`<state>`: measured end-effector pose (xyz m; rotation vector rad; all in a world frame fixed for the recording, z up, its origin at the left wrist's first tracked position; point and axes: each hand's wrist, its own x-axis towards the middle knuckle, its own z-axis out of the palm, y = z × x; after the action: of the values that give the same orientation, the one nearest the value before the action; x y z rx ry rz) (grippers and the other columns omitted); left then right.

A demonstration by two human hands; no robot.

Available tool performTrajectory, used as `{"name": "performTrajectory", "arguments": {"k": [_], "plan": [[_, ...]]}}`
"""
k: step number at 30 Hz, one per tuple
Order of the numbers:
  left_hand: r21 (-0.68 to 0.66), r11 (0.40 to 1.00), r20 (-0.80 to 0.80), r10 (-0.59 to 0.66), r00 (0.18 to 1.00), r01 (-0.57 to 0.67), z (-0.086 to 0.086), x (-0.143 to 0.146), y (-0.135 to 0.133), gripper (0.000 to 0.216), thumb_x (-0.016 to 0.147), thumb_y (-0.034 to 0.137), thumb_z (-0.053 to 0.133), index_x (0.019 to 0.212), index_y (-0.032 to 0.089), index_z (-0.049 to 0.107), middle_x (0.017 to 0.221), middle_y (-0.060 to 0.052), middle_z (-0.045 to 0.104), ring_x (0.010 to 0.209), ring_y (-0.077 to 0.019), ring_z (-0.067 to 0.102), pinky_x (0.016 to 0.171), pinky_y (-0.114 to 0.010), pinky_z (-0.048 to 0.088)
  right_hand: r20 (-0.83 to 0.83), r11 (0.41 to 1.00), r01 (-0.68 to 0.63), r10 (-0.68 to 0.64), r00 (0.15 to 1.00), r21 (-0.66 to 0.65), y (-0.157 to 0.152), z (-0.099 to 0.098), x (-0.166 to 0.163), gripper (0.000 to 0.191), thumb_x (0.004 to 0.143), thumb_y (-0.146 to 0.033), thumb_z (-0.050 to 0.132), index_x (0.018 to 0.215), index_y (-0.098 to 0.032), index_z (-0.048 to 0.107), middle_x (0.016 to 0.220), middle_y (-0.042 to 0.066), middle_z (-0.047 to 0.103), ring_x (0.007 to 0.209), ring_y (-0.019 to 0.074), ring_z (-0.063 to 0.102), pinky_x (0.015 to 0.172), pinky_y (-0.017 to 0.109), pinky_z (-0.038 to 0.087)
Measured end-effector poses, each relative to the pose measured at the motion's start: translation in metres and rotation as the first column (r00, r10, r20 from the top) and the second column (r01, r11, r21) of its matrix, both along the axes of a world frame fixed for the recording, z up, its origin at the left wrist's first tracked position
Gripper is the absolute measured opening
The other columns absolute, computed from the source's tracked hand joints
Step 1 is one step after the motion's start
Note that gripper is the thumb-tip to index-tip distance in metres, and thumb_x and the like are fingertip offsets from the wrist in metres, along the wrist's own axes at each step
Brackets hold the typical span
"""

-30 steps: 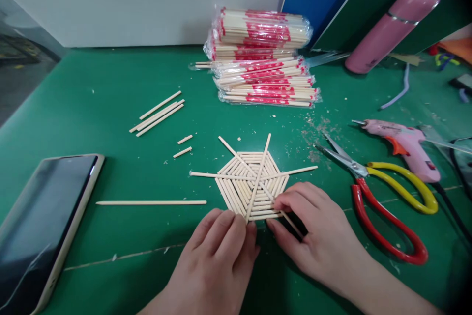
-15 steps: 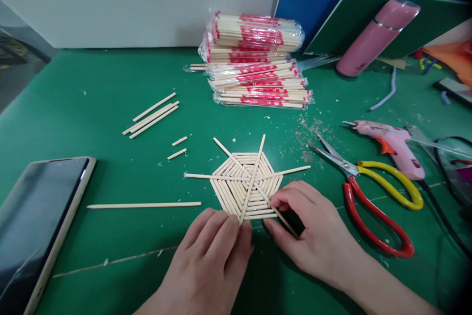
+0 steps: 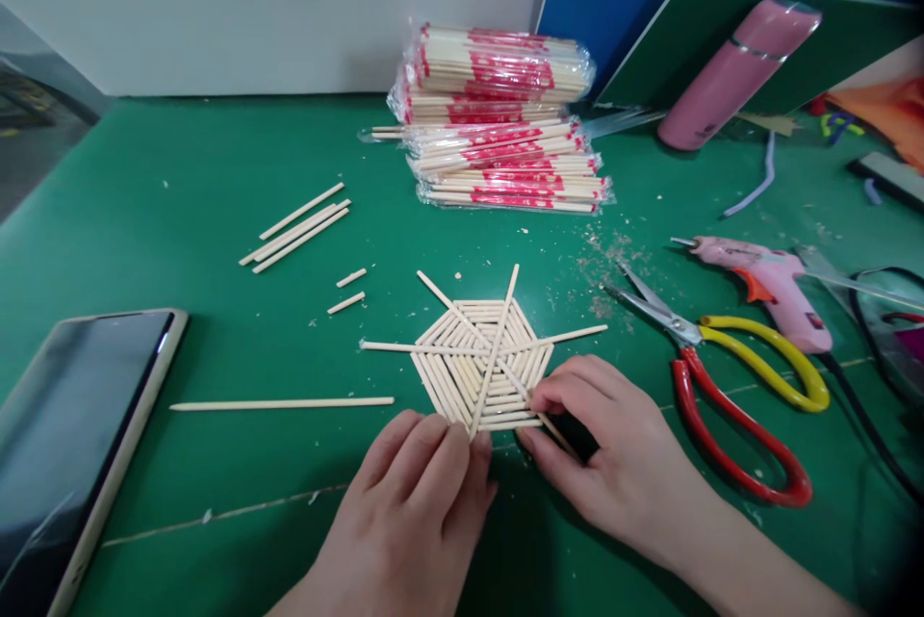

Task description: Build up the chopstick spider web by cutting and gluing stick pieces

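A hexagonal web of wooden sticks (image 3: 449,369) lies on the green table, its spokes reaching out past the rows of short sticks. My left hand (image 3: 415,492) is closed at the web's near edge, fingers pinching around the lower end of one spoke. On the near right corner, my right hand (image 3: 606,444) grips another spoke and the edge between thumb and forefinger. Both fingertips are partly hidden. Left of the web rests a long single chopstick (image 3: 281,403). Beyond it are two short stick pieces (image 3: 346,302) and several medium cut sticks (image 3: 303,234).
Wrapped bundles of chopsticks (image 3: 505,155) are piled at the back. Yellow-and-red-handled scissors (image 3: 685,328) lie open at right, near a pink glue gun (image 3: 772,285) with a cord. A pink flask (image 3: 736,78) leans against boards. A phone (image 3: 79,444) lies at left.
Hardly anything differs. The fingers of my left hand have shifted very slightly at the web's near edge; the web and my right hand stay in place.
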<state>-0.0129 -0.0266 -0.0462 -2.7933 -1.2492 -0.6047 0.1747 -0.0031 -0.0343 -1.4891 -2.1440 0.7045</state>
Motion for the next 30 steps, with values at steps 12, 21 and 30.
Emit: {"name": "performTrajectory", "arguments": {"k": [12, 21, 30], "plan": [[-0.009, 1.0, 0.062, 0.001, 0.998, 0.0, 0.005, -0.003, -0.001, 0.015, 0.081, 0.016, 0.047, 0.089, 0.014, 0.06, 0.09, -0.006, 0.062, 0.088, -0.019, 0.054, 0.087, -0.037, 0.038, 0.003, 1.0, -0.018, 0.018, 1.0, 0.017, 0.0, 0.0, 0.001, 0.004, 0.074, -0.019, 0.053, 0.078, -0.019, 0.053, 0.078, 0.002, 0.053, 0.074, 0.016, 0.048, 0.065, 0.03, 0.039], [-0.039, 0.994, 0.325, 0.111, 0.939, -0.104, 0.017, -0.005, 0.0, 0.014, 0.073, 0.009, 0.054, 0.062, 0.017, 0.05, 0.069, -0.001, 0.057, 0.073, -0.0145, 0.053, 0.079, -0.036, 0.04, -0.1, 0.996, 0.057, -0.05, 0.994, 0.069, -0.005, 0.003, 0.004, 0.024, 0.067, -0.019, 0.061, 0.085, -0.02, 0.046, 0.085, 0.002, 0.051, 0.079, 0.0163, 0.048, 0.069, 0.03, 0.04], [-0.105, 0.991, 0.444, -0.033, 0.895, 0.089, 0.022, 0.009, -0.01, 0.027, 0.086, 0.02, 0.036, 0.083, 0.026, 0.062, 0.054, 0.003, 0.047, 0.056, -0.0103, 0.043, 0.066, -0.029, 0.037, -0.271, 0.918, -0.396, 0.383, 0.883, 0.01, -0.013, 0.023, 0.002, 0.009, 0.083, -0.021, 0.043, 0.086, -0.021, 0.052, 0.077, 0.0, 0.056, 0.071, 0.0118, 0.047, 0.066, 0.026, 0.038]]}}
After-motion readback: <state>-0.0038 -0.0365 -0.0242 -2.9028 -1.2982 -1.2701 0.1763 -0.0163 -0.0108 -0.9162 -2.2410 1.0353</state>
